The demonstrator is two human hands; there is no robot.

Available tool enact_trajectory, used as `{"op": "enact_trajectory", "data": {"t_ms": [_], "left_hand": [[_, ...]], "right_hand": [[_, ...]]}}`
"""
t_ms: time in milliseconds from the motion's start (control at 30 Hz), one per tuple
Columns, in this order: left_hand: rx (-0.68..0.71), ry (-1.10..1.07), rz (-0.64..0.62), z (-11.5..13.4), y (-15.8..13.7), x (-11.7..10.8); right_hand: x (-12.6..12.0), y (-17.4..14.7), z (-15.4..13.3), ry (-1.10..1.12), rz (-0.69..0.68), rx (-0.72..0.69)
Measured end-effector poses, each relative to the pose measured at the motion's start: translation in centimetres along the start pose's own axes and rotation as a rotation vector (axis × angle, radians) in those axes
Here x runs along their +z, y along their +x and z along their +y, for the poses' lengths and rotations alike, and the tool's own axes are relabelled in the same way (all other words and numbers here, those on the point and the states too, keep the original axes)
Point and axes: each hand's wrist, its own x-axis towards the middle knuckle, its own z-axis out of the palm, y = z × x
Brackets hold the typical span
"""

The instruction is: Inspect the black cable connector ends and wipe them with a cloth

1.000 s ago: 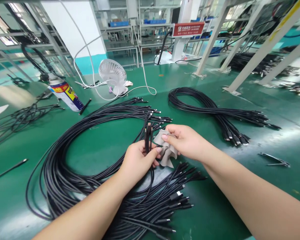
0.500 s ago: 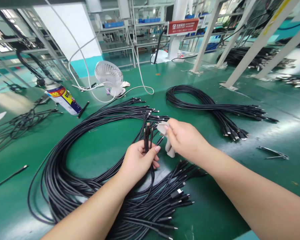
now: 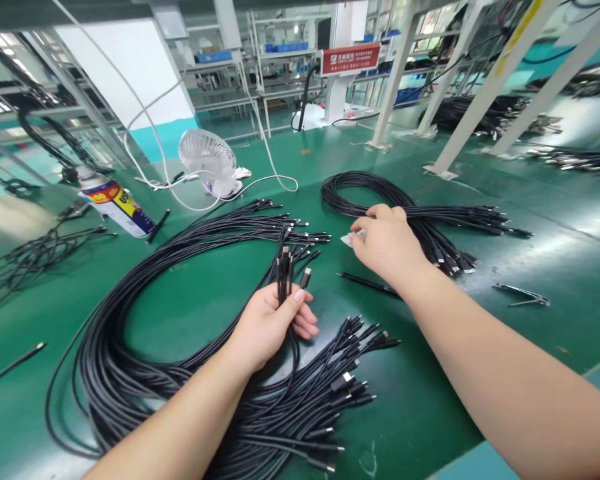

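Black cables (image 3: pixel 285 265) in L hand (image 3: pixel 270 323), cloth (image 3: pixel 347 240) mostly hidden by R hand (image 3: pixel 385 241)

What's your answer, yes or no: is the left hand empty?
No, the left hand holds black cables that stick up above it.

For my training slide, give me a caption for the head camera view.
Left hand holding several black cable ends, right hand at a pale cloth, over a green tabletop.
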Motion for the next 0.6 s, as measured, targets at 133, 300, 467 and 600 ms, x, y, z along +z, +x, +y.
{"op": "enact_trajectory", "data": {"t_ms": [133, 300, 467, 600], "left_hand": [[-0.017, -0.040, -0.019, 0.3, -0.2, 0.1], [-0.041, -0.009, -0.036, 0.4, -0.4, 0.2], [0.083, 0.376, -0.144, 0.3, -1.4, 0.7], [0.179, 0.748, -0.385, 0.7, -2.9, 1.6]], "right_hand": [[-0.1, -0.5, -1.0, 0.016, -0.083, -0.063], [-0.3, -1.0, -2.4, -0.030, -0.509, -0.071], [0.3, -0.9, -3.1, -0.024, -0.600, -0.147], [-0.5, -0.6, -3.3, -0.041, -0.631, -0.128]]}}
